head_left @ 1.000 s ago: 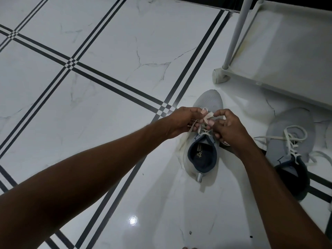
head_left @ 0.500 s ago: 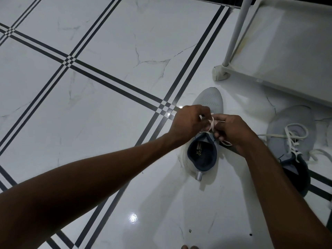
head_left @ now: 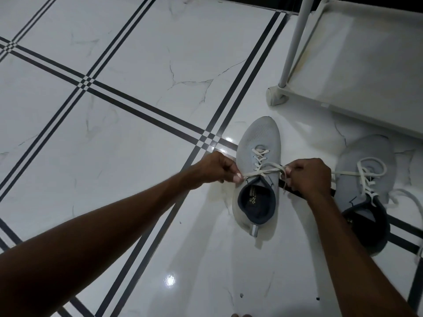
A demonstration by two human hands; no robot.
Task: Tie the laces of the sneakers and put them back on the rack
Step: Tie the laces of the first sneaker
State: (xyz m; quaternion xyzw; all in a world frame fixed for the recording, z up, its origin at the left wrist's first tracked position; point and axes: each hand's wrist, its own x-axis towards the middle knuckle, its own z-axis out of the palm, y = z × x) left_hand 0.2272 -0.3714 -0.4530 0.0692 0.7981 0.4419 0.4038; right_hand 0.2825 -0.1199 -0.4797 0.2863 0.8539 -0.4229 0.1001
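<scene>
Sneaker being tied: the grey sneaker (head_left: 257,179) sits flat on the white floor (head_left: 137,110), toe pointing away from the person, its dark blue collar and heel tab nearest them.
Laces: the cream laces (head_left: 263,171) are drawn out sideways across the top of the tongue, one end running left, the other right, both taut.
Left hand: the left hand (head_left: 215,168) sits just to the left of the shoe, fingers curled closed, thumb and fingertip pinching the left lace end.
Right hand: the right hand (head_left: 309,177) is just to the right of the shoe, closed into a loose fist around the right lace end; a short bit of lace hangs below its fingers.
Second sneaker: the other grey sneaker (head_left: 364,179) rests on the floor to the right, partly hidden behind the right forearm, its laces (head_left: 370,177) loose, one end trailing on the floor.
Rack: the white rack (head_left: 366,65) stands at the upper right, its bottom shelf bare where it shows, its corner foot near the toe of the shoe being tied.
Floor: glossy white marble-look tiles crossed by dark triple stripes (head_left: 87,81).
</scene>
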